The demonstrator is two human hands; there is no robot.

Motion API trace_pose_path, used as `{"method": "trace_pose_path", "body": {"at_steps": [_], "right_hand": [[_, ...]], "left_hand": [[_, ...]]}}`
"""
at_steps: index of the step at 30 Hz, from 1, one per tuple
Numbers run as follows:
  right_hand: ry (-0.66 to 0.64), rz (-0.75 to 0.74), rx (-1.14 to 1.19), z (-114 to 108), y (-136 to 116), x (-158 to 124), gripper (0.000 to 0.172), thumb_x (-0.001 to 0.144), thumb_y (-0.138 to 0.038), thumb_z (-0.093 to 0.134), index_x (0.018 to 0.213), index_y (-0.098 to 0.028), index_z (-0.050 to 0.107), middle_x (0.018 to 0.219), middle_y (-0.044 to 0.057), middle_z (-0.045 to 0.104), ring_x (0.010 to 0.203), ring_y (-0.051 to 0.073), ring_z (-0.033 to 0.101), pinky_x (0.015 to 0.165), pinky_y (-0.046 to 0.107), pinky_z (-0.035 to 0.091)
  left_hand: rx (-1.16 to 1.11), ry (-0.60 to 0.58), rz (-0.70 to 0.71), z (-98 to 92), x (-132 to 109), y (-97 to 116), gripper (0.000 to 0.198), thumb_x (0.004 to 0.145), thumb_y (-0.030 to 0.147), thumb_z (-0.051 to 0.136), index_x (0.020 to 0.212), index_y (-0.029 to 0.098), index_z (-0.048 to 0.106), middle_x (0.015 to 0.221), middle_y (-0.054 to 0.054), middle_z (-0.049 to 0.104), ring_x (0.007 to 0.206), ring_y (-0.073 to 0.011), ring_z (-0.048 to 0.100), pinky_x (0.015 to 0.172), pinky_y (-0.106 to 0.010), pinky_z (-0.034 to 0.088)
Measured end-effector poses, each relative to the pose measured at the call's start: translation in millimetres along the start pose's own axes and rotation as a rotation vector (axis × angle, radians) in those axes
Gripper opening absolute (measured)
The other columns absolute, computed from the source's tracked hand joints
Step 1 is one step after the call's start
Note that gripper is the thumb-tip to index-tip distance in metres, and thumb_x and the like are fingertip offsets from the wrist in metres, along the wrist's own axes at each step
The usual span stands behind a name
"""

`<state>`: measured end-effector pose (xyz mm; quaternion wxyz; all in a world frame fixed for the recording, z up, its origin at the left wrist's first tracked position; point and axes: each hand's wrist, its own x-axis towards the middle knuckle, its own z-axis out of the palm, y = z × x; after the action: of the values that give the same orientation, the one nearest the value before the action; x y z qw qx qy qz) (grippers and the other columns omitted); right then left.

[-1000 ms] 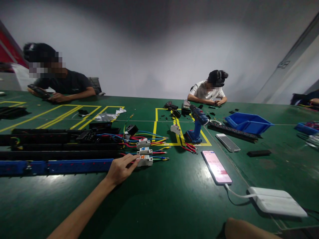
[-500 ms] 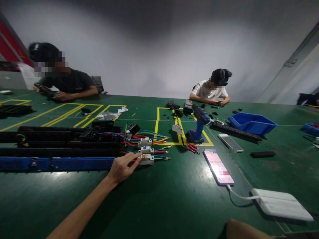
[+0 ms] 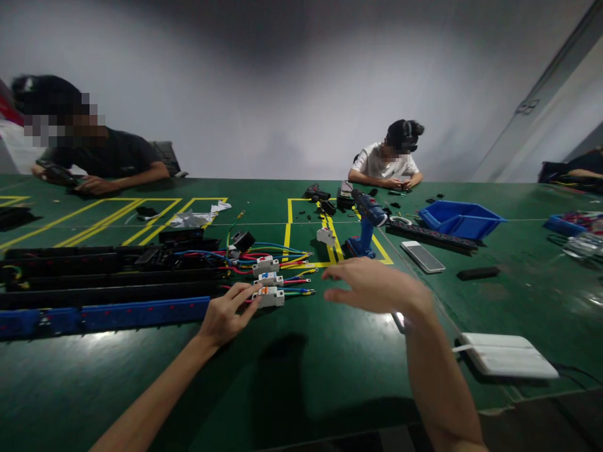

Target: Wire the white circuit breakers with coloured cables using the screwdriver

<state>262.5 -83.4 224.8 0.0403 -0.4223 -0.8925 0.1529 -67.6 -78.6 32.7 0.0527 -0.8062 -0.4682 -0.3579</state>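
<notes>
My left hand [image 3: 228,314] pinches the near end of a small white circuit breaker [image 3: 272,297] with an orange switch, which lies on the green table [image 3: 301,376]. Two more white breakers [image 3: 266,266] lie just behind it, with red, blue, yellow and green wires [image 3: 294,282] fanning out to the right. My right hand [image 3: 377,286] hovers above the table to the right of the wires, fingers stretched out toward the left and holding nothing. It covers most of the phone beneath it.
Long black rails [image 3: 108,276] and a blue rail [image 3: 103,315] run along the left. A blue cordless drill [image 3: 366,226] stands mid-table beside a second phone [image 3: 423,257], a blue bin [image 3: 459,220] and a white power bank [image 3: 506,356]. Two other people sit across the table.
My right hand has risen from the bottom edge into view and reached leftward over the phone. The left hand stays on the near breaker. The camera has shifted slightly.
</notes>
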Motion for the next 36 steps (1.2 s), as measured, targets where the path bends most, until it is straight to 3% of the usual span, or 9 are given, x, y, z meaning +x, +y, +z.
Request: {"method": "trace_pose_path", "body": {"at_steps": [2, 4, 5, 9, 13, 19, 26, 36], "right_hand": [[0.001, 0.165, -0.062, 13.1, 36.6, 32.8, 0.027, 0.084, -0.040, 0.064, 0.097, -0.017, 0.069, 0.090, 0.016, 0.067, 0.082, 0.029, 0.063, 0.072, 0.039, 0.046], [-0.011, 0.366, -0.106, 27.7, 71.3, 54.4, 0.010, 0.076, -0.027, 0.072, 0.082, -0.019, 0.069, 0.077, 0.013, 0.065, 0.078, 0.025, 0.062, 0.072, 0.037, 0.047], [-0.016, 0.412, -0.114, 34.2, 86.3, 60.9, 0.009, 0.072, -0.021, 0.074, 0.079, -0.019, 0.068, 0.073, 0.012, 0.064, 0.077, 0.025, 0.062, 0.072, 0.037, 0.048], [-0.170, 0.473, -0.039, 49.2, 129.7, 67.6, 0.027, 0.064, -0.011, 0.077, 0.090, -0.019, 0.070, 0.081, 0.009, 0.066, 0.076, 0.024, 0.063, 0.072, 0.036, 0.049], [-0.268, 0.511, -0.078, 51.3, 154.8, 64.8, 0.038, 0.064, -0.004, 0.076, 0.099, -0.017, 0.069, 0.089, 0.006, 0.068, 0.083, 0.022, 0.063, 0.072, 0.030, 0.048], [-0.282, 0.590, -0.120, 58.3, 176.9, 69.0, 0.025, 0.091, -0.032, 0.061, 0.109, -0.015, 0.061, 0.104, 0.006, 0.063, 0.092, 0.019, 0.062, 0.081, 0.038, 0.053], [-0.253, 0.647, -0.121, 73.5, 183.8, 77.1, 0.032, 0.092, -0.034, 0.060, 0.118, -0.017, 0.057, 0.115, 0.008, 0.060, 0.097, 0.020, 0.061, 0.083, 0.040, 0.054], [-0.194, 0.708, -0.132, 76.7, 180.1, 79.3, 0.033, 0.092, -0.036, 0.059, 0.120, -0.017, 0.056, 0.117, 0.008, 0.059, 0.098, 0.020, 0.060, 0.084, 0.040, 0.053]], "left_hand": [[-0.003, -0.013, 0.004, 1.3, -0.1, -1.2, 0.033, 0.091, 0.032, 0.057, 0.124, 0.027, 0.061, 0.109, -0.003, 0.066, 0.074, -0.0113, 0.065, 0.067, -0.022, 0.054], [-0.011, -0.033, 0.002, 1.5, 0.2, -1.9, 0.033, 0.092, 0.033, 0.056, 0.125, 0.027, 0.060, 0.110, -0.003, 0.066, 0.078, -0.0123, 0.066, 0.070, -0.023, 0.054], [-0.017, -0.048, -0.002, 1.2, 0.5, -1.9, 0.033, 0.092, 0.033, 0.055, 0.125, 0.027, 0.060, 0.111, -0.003, 0.065, 0.079, -0.0127, 0.066, 0.071, -0.023, 0.054], [-0.046, -0.117, -0.028, -0.7, 2.3, -0.6, 0.038, 0.094, 0.036, 0.053, 0.130, 0.028, 0.056, 0.115, -0.003, 0.064, 0.086, -0.0144, 0.066, 0.074, -0.024, 0.055], [-0.044, -0.152, -0.029, -1.8, 4.2, 0.3, 0.045, 0.094, 0.039, 0.051, 0.138, 0.029, 0.049, 0.120, -0.003, 0.064, 0.094, -0.0169, 0.066, 0.082, -0.027, 0.055], [-0.007, -0.166, -0.029, -2.0, 5.0, 0.8, 0.044, 0.094, 0.040, 0.049, 0.138, 0.030, 0.049, 0.119, -0.002, 0.065, 0.091, -0.0173, 0.067, 0.080, -0.028, 0.055], [-0.030, -0.164, -0.036, -1.3, 4.4, 1.7, 0.042, 0.095, 0.040, 0.048, 0.135, 0.030, 0.052, 0.120, -0.003, 0.064, 0.091, -0.0168, 0.066, 0.079, -0.027, 0.055], [-0.052, -0.156, -0.028, -1.9, 5.6, 0.6, 0.040, 0.094, 0.039, 0.049, 0.133, 0.028, 0.054, 0.118, -0.003, 0.065, 0.093, -0.0173, 0.067, 0.080, -0.027, 0.056]]}}
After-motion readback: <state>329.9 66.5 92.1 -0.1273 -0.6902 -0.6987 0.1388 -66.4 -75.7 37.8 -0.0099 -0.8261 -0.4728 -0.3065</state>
